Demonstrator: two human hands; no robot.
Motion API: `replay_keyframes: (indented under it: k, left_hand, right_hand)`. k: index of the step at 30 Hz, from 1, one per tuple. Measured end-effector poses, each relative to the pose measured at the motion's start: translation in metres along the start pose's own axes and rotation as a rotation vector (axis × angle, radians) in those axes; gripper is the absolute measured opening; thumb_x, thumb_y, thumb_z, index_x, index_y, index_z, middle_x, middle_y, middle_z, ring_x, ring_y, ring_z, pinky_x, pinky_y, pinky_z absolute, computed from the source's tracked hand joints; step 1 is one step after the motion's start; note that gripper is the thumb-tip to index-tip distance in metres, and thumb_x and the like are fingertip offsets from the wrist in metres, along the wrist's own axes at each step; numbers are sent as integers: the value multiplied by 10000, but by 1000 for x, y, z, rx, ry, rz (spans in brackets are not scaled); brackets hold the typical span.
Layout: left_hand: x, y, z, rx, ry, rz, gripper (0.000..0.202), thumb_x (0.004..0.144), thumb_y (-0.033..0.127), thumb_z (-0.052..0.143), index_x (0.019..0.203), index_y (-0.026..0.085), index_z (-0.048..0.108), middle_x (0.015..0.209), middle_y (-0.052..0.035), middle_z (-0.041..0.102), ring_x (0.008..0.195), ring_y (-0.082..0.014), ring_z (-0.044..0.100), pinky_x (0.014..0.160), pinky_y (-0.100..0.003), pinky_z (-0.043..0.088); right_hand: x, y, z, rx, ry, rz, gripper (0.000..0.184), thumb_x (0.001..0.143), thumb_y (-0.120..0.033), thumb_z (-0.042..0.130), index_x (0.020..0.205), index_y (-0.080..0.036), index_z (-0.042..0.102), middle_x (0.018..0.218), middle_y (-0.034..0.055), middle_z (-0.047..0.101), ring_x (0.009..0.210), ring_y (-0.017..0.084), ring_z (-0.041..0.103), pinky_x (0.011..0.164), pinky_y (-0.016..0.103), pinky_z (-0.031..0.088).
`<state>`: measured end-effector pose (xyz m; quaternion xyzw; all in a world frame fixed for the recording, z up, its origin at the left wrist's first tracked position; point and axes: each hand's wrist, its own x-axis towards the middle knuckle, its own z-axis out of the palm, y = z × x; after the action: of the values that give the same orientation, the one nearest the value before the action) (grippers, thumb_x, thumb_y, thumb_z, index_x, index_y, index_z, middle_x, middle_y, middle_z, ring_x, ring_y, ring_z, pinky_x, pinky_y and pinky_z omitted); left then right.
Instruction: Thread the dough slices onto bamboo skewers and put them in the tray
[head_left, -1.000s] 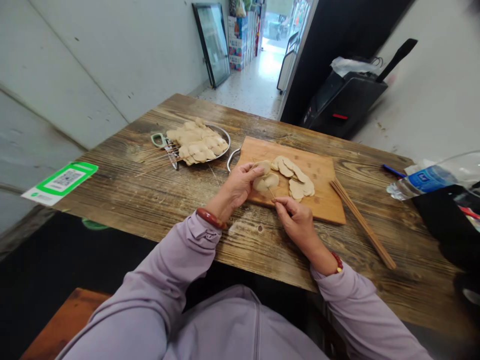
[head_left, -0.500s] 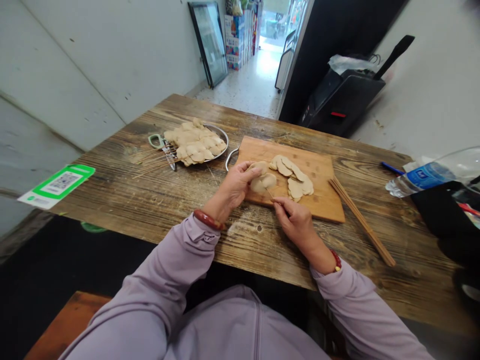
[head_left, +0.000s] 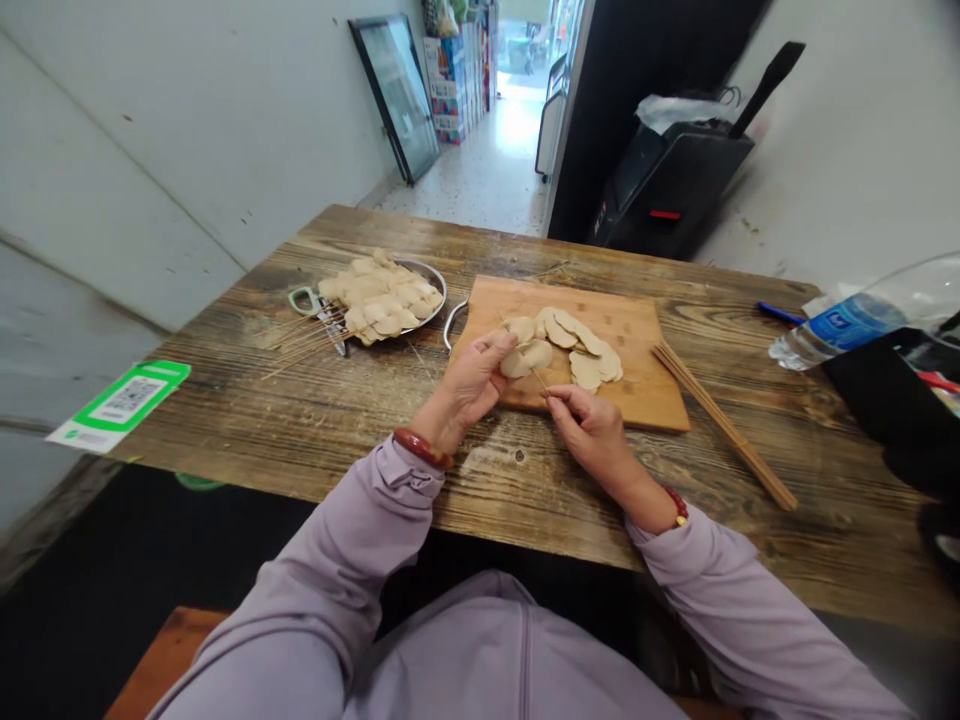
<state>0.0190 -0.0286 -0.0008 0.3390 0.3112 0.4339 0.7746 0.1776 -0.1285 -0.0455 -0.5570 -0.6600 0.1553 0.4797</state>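
Note:
My left hand [head_left: 471,385] pinches thin round beige slices [head_left: 526,358] above the near left part of a wooden cutting board [head_left: 637,400]. Closed on a thin wooden skewer [head_left: 539,379], my right hand [head_left: 589,425] holds it with its upper end at the slices. Whether the tip passes through them is too small to tell. More beige slices [head_left: 596,365] lie overlapped on the board. To the right, a bundle of skewers [head_left: 724,425] rests partly on the board's edge. Skewered slices [head_left: 382,295] are piled on a round metal plate [head_left: 439,290] at the left.
Green-handled scissors [head_left: 304,300] lie partly under the skewers by the plate. A QR code card [head_left: 124,403] sits at the table's left edge. A water bottle [head_left: 847,325], a blue pen [head_left: 780,313] and a black holder [head_left: 874,400] are at the right.
The camera view has shifted slightly. Both hands stay in nearly the same place over the board, still holding the slices and the skewer.

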Motion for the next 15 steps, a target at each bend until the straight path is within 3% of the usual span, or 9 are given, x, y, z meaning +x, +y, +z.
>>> replay_keyframes:
  k: [6,15]
  left_hand:
    - [-1,-4,3,-10,66,8,186,817,158,806,991,148,743,954,-41,789,853,-125,738,823,-229,586]
    - [-3,-5,5,67,80,5,154,821,190,816,946,163,731,896,-34,778,827,-130,740,830,-234,586]
  right_hand:
    - [-3,2,2,-133,4,-25,243,990,-277,547,1020,-217,781,933,100,828,813,248,782,728,339,582]
    - [-2,0,2,-150,-4,-24,245,995,-280,543,999,-223,781,878,87,815,777,240,766,705,327,563]
